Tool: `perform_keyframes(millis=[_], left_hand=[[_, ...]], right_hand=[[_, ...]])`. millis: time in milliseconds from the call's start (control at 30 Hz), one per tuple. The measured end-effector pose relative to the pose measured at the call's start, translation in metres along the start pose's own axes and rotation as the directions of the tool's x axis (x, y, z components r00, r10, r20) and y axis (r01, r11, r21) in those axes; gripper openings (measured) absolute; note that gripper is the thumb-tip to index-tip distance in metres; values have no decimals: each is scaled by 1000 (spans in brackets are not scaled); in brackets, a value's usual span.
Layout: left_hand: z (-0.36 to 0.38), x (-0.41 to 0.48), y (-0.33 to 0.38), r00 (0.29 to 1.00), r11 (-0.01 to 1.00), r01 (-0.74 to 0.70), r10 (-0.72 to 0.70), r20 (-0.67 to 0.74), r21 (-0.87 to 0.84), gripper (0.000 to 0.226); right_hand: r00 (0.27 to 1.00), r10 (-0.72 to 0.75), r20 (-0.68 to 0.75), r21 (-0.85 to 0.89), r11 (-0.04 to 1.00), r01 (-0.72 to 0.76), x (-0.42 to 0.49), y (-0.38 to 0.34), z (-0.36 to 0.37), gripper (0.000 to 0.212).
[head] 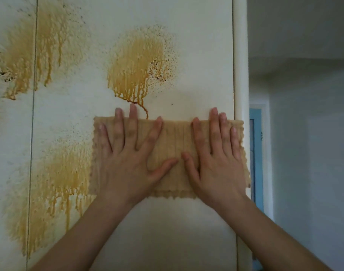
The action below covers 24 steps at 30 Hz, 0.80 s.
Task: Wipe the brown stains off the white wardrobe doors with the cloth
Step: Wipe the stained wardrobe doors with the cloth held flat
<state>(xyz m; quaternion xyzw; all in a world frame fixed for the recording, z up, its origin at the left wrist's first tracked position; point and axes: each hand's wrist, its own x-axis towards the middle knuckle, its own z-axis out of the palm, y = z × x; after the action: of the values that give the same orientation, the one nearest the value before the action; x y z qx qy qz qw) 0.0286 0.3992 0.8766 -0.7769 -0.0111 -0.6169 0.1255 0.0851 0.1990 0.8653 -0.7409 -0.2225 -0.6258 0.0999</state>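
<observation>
A beige ribbed cloth (175, 139) lies flat against the white wardrobe door (196, 55). My left hand (128, 153) presses on its left half with fingers spread. My right hand (218, 153) presses on its right half, fingers nearly together. A brown stain (138, 67) with drips sits just above the cloth; one thin run reaches the cloth's top edge. Another brown stain (63, 177) spreads left of the cloth. A third stain (30, 49) crosses the door seam at upper left.
The seam between the two doors (33, 106) runs down the left side. The wardrobe's rounded right edge (240, 75) sits beside the cloth. Beyond it are a pale wall (314, 133) and a blue door frame (256, 153).
</observation>
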Motion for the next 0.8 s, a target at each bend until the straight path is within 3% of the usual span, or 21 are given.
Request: perform_keyframes(millis=[300,800], left_hand=[[-18,115,-25,997,1000,-14,14,-76,-9,90],[-65,326,-71,998,999,22,-24,-52,-49,84]], right_hand=[[1000,3,-16,-56,998,-3,119,16,-19,73],[1000,12,-18,-70,997,-14,344,37,-67,71]])
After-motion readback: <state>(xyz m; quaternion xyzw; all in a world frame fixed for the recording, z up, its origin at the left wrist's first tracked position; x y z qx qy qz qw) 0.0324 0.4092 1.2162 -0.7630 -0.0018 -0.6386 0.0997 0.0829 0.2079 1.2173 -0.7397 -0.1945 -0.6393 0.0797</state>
